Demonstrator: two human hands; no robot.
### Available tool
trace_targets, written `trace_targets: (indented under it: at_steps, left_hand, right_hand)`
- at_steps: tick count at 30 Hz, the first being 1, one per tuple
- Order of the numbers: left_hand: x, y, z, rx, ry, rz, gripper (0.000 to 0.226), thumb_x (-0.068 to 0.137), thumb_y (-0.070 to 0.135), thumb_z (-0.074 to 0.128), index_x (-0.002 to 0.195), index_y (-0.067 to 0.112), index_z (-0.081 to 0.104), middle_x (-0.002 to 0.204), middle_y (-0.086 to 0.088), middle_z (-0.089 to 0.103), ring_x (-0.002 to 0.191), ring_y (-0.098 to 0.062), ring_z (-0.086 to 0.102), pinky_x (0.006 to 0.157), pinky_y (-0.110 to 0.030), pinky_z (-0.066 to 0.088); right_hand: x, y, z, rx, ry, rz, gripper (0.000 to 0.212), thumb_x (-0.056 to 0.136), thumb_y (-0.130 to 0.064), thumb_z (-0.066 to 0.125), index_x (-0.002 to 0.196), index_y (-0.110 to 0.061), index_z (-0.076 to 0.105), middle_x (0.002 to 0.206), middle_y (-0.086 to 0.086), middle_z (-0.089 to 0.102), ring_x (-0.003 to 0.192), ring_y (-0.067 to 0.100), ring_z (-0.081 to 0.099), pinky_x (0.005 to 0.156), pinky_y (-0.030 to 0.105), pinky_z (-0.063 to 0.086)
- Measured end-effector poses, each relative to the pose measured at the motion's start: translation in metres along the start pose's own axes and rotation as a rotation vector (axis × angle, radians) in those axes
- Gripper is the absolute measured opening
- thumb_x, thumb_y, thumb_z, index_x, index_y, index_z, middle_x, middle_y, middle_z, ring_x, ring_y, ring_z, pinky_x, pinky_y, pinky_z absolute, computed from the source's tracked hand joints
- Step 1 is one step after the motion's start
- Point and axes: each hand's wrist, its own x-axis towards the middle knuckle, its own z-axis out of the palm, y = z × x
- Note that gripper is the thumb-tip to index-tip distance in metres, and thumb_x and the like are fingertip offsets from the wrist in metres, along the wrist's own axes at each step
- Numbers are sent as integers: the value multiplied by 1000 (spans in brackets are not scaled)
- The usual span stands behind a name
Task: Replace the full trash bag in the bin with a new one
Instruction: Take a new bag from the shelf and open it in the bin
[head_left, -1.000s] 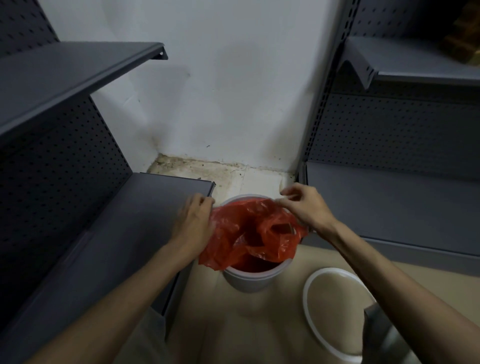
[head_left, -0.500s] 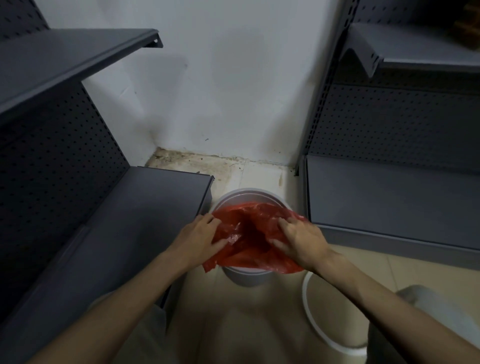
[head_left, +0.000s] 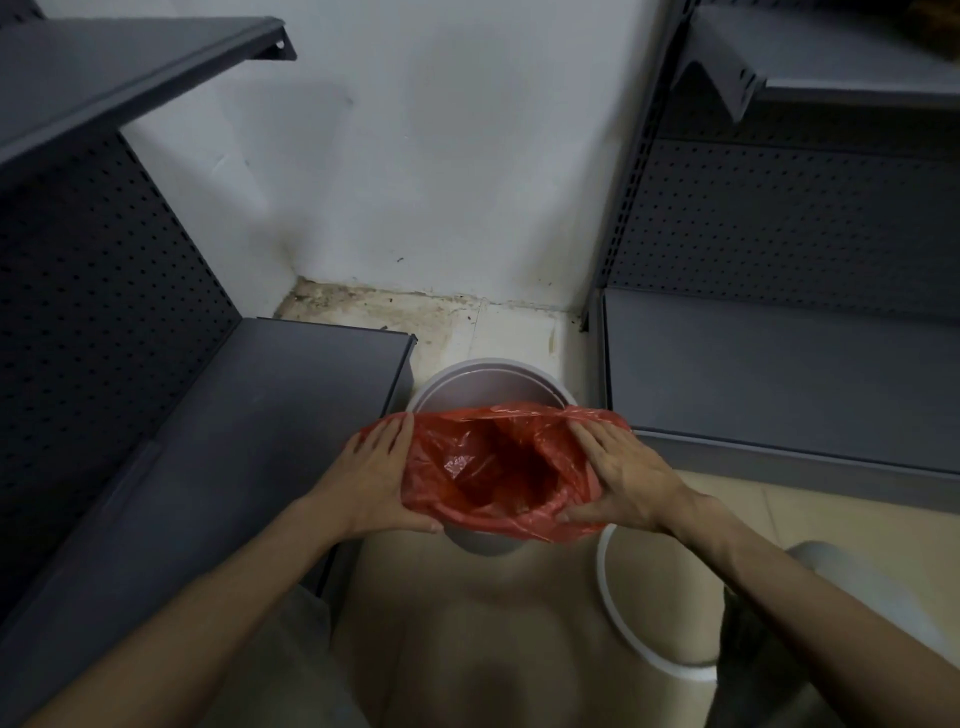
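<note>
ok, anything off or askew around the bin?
The red bag covers only the near rim of the bin; the far rim is bare. A white ring lies loose on the floor. The floor along the wall is stained.

Shop or stockroom corner: grey pegboard shelving (head_left: 130, 312) at 9 and 3 o'clock, white wall (head_left: 441, 156), tiled floor (head_left: 831, 504).

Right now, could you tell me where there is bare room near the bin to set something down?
The low grey shelf left of the bin is bare, and so is the one on the right. The tiled strip between the bin and the wall is free but narrow. It is crowded at the bin, where both hands spread the red bag; a white ring lies beside it.
</note>
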Motion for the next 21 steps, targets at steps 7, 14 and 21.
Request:
trace_targets:
  at_steps: [7,14,21]
  left_hand:
    - [9,2,-2,-562,68,-36,103,71,82,60,149,29,19,150,6,35,135,-14,42,109,-43,43]
    - [32,14,-2,-664,140,-180,47,99,30,49,143,20,36,143,-6,39,127,-21,46,110,-43,39]
    - [35,18,-1,-714,181,-174,55,91,3,52,140,25,40,140,-6,36,126,-22,43,109,-48,42]
  right_hand:
    - [10,20,-1,67,-30,17,118,75,-56,72,153,-5,0,160,16,11,148,30,14,118,30,9]
    - [37,9,2,441,-8,206,98,76,-15,73,154,-16,14,154,10,27,142,27,27,118,33,22]
    - [45,3,-10,458,201,285,41,91,-18,47,132,-12,51,130,14,59,120,31,54,102,35,39]
